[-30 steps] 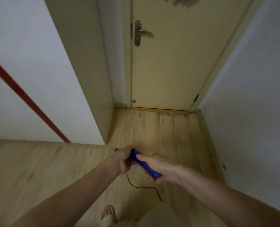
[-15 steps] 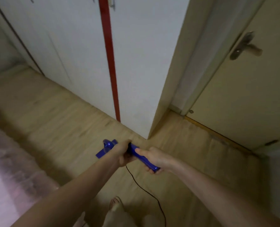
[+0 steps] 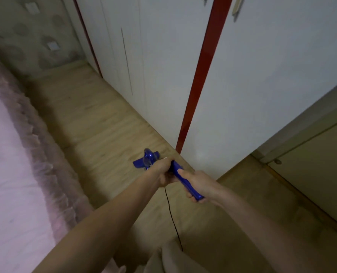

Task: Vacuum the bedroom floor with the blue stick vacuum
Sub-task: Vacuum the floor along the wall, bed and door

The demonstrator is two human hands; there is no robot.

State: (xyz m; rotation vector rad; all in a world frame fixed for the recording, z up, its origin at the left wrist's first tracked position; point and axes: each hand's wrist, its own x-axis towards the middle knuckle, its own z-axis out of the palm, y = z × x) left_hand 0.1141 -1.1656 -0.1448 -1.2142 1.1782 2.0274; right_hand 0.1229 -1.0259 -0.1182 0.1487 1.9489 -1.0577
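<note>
Wooden floor [image 3: 96, 123] runs in a narrow lane here, and right in the middle of it is the blue stick vacuum [image 3: 183, 178], held out low in front of the person. Its long axis slants away and to the left: handle end close in at the lower right, body and head [image 3: 147, 159] out ahead towards the upper left, pointing down that lane. The head looks to be near or on the boards, though blur makes contact hard to call.

Both hands are on it. Right hand [image 3: 198, 184] sits nearer the body, fingers wrapped fully round the handle end. Left hand [image 3: 162, 170] is further forward, curled tight round the stick just behind the head, so it is the leading hand. Neither shows any slack in its hold.

A thin black cord [image 3: 171, 213] hangs from under the hands and trails back towards the person's feet; I'd watch that it doesn't get underfoot.

Left of the lane, a pink bedspread [image 3: 8, 154] with a fluffy edge. To the right, white wardrobe doors [image 3: 163, 66] with a red strip [image 3: 201, 75] that meets the floor just beyond the vacuum's head. A pale door [image 3: 321, 164] sits further right.

My read: the next push goes forward along that strip of floor between bed and wardrobe.
</note>
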